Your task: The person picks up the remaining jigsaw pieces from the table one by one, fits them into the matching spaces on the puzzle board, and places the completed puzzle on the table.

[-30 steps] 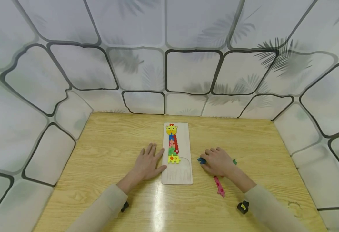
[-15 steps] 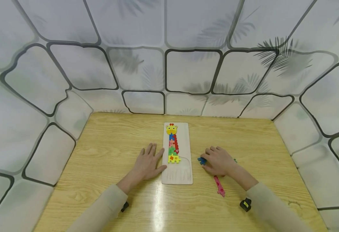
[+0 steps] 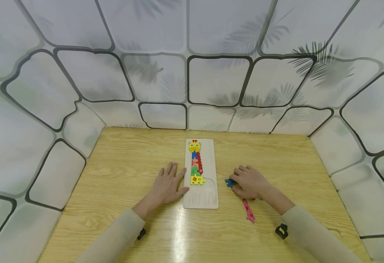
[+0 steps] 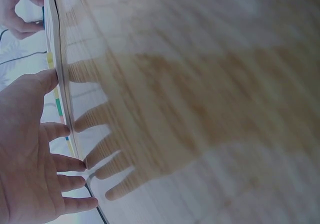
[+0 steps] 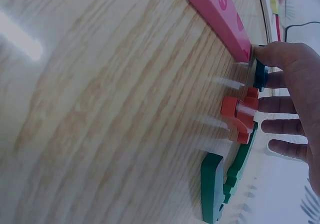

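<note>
A pale wooden puzzle board (image 3: 207, 157) lies mid-table, bearing a yellow giraffe head (image 3: 194, 147) and a column of coloured pieces below it. My left hand (image 3: 169, 184) lies at the board's left edge, fingers spread and straight, with thumb and index fingertip against that edge. To the right of the board, my right hand (image 3: 251, 182) pinches a blue puzzle piece (image 3: 229, 183) between thumb and index finger, low over the table. Its other fingers reach over a red puzzle piece (image 5: 240, 112), which the hand hides in the head view.
A pink puzzle piece (image 3: 249, 212) lies just below the right hand. Beyond the red piece, the right wrist view shows a green puzzle piece (image 5: 212, 186) and a longer green one (image 5: 242, 159). Patterned walls (image 3: 218, 80) enclose the table's back and sides.
My right hand has shifted slightly right, and the blue piece with it. The green piece that showed past that hand is now hidden. My left hand has stayed put.
</note>
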`<state>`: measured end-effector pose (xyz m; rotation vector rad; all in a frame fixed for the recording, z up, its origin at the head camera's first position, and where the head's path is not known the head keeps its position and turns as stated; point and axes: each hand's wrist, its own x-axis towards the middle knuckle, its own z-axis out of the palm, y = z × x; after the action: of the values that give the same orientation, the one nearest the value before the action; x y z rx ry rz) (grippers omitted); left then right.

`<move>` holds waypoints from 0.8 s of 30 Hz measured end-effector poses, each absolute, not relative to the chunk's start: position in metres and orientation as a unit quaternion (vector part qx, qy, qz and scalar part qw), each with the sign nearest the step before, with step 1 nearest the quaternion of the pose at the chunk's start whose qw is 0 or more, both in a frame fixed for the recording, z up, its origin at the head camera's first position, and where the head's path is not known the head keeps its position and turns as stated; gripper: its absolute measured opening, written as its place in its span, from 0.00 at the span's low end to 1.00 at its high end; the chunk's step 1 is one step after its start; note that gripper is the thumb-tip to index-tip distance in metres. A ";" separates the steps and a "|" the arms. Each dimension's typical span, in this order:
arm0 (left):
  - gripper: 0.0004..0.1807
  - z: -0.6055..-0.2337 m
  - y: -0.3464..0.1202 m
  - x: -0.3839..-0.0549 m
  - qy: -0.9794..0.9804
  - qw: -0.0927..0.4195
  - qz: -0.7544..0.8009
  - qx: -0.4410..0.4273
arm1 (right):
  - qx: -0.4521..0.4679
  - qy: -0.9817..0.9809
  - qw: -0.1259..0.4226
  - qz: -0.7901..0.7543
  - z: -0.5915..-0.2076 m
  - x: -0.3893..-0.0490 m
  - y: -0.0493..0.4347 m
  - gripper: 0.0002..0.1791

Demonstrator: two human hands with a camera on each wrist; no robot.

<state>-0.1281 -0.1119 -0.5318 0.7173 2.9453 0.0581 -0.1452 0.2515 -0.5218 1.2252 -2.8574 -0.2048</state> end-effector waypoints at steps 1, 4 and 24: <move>0.44 -0.532 -0.112 -0.128 0.970 0.055 0.019 0.236 | 0.393 -0.917 0.018 -0.066 -0.522 -0.145 0.252 0.20; 0.44 -0.531 -0.112 -0.128 0.970 0.056 0.017 0.236 | 0.392 -0.917 0.033 -0.066 -0.523 -0.144 0.252 0.20; 0.44 -0.526 -0.111 -0.127 0.969 0.071 0.016 0.234 | 0.339 -0.938 0.059 -0.033 -0.528 -0.131 0.245 0.21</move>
<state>-0.1270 -0.1111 -0.5261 0.7036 2.9147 0.0489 -0.1307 0.2447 -0.5284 1.0268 -2.8428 -0.1001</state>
